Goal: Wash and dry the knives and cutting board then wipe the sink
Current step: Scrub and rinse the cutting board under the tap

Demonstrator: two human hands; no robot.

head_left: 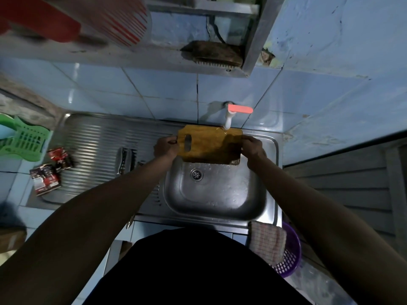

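So that tap (229, 119) water runs over it, the left hand (165, 147) and right hand (253, 147) each grip an end of the cutting board (209, 144) above the sink (271, 172).

We see 2 bare forearms with no sleeves, our hands (165, 148) ungloved, and a plain black top (198, 267).

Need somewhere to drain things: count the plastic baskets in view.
2: a green basket at the left edge beside the drainboard, and a purple basket low at the sink's right, partly under a checked cloth.
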